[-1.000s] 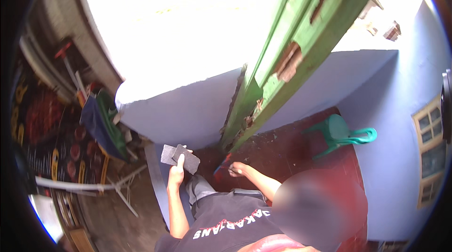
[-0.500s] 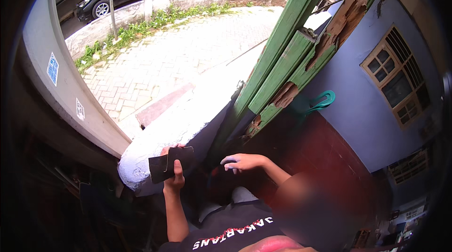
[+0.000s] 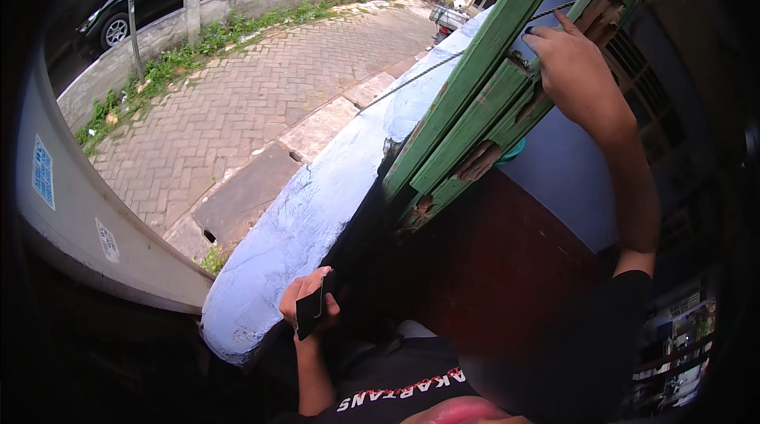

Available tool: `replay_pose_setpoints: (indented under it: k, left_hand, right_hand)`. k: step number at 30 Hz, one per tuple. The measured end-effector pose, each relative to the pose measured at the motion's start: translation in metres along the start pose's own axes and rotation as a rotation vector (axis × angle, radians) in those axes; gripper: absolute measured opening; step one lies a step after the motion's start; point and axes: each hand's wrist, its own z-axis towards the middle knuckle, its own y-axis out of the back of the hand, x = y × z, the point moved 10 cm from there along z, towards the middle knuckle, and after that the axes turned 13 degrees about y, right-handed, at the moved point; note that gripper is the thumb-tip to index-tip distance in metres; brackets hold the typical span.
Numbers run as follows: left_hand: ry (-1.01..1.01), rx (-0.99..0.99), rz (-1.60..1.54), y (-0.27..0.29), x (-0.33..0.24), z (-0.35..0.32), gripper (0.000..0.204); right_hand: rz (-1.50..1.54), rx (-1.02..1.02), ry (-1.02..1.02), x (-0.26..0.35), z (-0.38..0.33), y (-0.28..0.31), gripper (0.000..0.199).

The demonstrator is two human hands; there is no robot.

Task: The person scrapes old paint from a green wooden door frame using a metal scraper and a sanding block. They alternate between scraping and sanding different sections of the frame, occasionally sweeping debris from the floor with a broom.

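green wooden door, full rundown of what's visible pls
The green painted wooden door is a framed panel door of long stiles and cross rails, slanting from lower left to upper right in the head view. Its paint is worn, and brown, rotted, splintered wood shows at the rail ends and the bottom corner. It stands next to the pale blue plastered low wall, over the dark red floor. The right hand rests on its upper part. The left hand, apart from it, holds a dark flat piece.

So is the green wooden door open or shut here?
Open: the green door swings away from the pale blue wall, leaving a dark gap, with the right hand on it.
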Motion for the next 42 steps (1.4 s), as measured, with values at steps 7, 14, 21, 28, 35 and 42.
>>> replay_pose_setpoints:
  k: [7, 14, 21, 28, 35, 42]
  left_hand:
    - [-0.016, 0.065, 0.025, 0.003, -0.003, 0.002, 0.032]
    - [0.002, 0.091, -0.047, 0.003, -0.003, 0.004, 0.030]
    - [0.038, 0.056, -0.080, 0.007, 0.008, 0.000, 0.027]
    - [0.107, 0.147, -0.179, 0.000, 0.014, -0.006, 0.026]
    - [0.707, 0.337, -1.186, -0.066, -0.001, -0.009, 0.048]
    - [0.969, 0.957, -1.609, -0.187, -0.070, 0.019, 0.059]
  right_hand:
    - [-0.044, 0.668, -0.130, -0.033, 0.008, -0.077, 0.019]
    - [0.027, 0.873, -0.015, -0.039, 0.011, -0.105, 0.024]
    - [0.137, 0.890, 0.006, -0.036, 0.020, -0.102, 0.027]
    - [0.188, 0.795, -0.088, -0.033, 0.015, -0.086, 0.026]
    - [0.279, 0.689, -0.084, -0.034, 0.011, -0.079, 0.026]
    - [0.240, 0.568, -0.059, -0.028, 0.014, -0.064, 0.021]
